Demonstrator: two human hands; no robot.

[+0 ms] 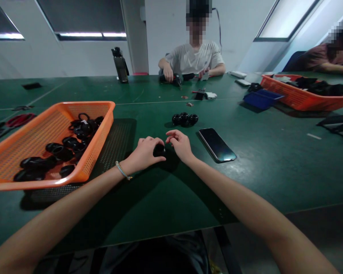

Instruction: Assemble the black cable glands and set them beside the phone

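My left hand (pixel 146 153), with a bracelet at the wrist, is closed around a black rounded plastic part (pixel 159 150) just above the green table. Close by on the right is my right hand (pixel 179 144), its fingers bent and apart, with nothing visible between them. A small gap separates it from the part. Beyond both hands sits a cluster of several shiny black round parts (pixel 185 119). To the left, an orange basket (pixel 100 146) holds several more black parts (pixel 61 151).
A smartphone (pixel 217 145) lies right of my right hand. Across the green table (pixel 171 213) a co-worker (pixel 196 57) handles a dark tool. A blue tray (pixel 262 99) and another orange basket (pixel 305 99) stand at the far right. A bottle (pixel 120 66) stands at the back.
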